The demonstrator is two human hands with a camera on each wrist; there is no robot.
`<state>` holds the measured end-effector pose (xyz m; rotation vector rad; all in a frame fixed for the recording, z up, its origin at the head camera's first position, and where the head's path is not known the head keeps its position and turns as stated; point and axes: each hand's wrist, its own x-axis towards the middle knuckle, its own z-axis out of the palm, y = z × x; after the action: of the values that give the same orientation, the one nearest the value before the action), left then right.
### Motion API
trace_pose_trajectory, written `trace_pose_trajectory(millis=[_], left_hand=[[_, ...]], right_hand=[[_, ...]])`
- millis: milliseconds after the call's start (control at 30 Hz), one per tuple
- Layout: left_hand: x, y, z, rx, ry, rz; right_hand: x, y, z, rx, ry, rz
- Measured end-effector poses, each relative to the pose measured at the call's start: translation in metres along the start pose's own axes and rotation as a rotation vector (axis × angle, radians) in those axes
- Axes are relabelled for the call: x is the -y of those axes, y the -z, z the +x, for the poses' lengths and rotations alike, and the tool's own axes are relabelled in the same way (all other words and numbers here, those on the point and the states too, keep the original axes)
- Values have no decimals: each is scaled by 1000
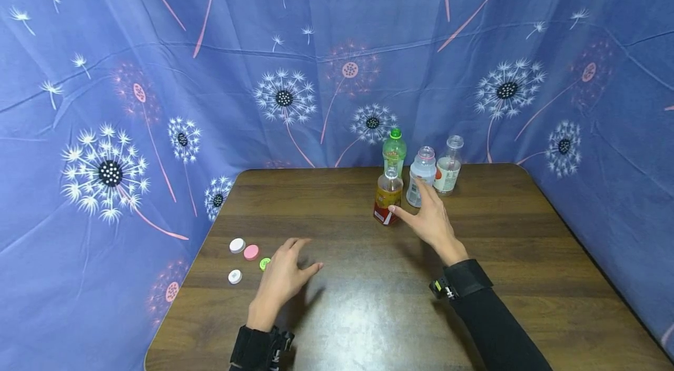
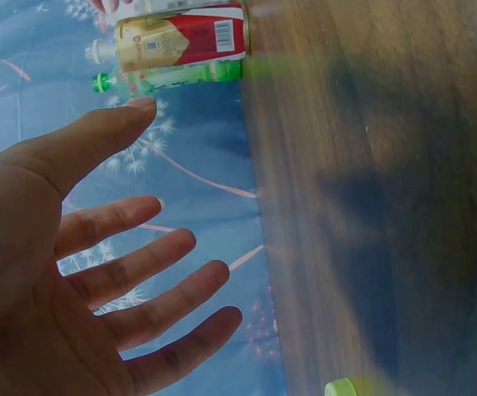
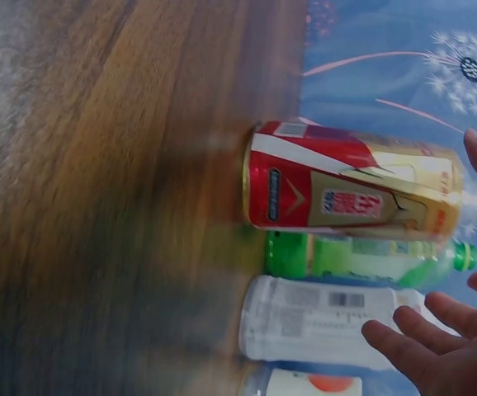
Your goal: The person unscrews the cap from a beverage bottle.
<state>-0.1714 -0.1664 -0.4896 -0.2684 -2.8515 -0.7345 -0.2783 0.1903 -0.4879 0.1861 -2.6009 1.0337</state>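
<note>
My right hand point(image 1: 434, 224) reaches toward a group of bottles, thumb and fingers spread, holding nothing. Nearest to its thumb is a bottle with a red and gold label point(image 1: 386, 201), upright. Behind the fingers stands a whitish bottle point(image 1: 419, 185) with a pink neck ring, which they partly cover in the head view. My left hand point(image 1: 281, 277) hovers over the left part of the table with fingers apart and nothing in them. Just beside it lies a light green cap point(image 1: 264, 264), partly hidden by the hand in the head view. The left wrist view also catches this green cap point(image 2: 341, 387).
A green bottle point(image 1: 394, 151) and a clear bottle with a pale label point(image 1: 447, 169) stand at the back edge of the wooden table point(image 1: 337, 207). Left of the left hand lie a pink cap point(image 1: 251, 252) and white caps point(image 1: 237, 245). A blue patterned cloth point(image 1: 210, 67) hangs behind.
</note>
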Motion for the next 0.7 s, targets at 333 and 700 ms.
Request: trace_pose_trajectory(millis=[333,700], left_hand=[[6,0,-4,2,23,41],[18,2,-11,-2,60,60]], right_hand=[[4,-29,20,44,-21,54],[3,-43,24,4,34,78]])
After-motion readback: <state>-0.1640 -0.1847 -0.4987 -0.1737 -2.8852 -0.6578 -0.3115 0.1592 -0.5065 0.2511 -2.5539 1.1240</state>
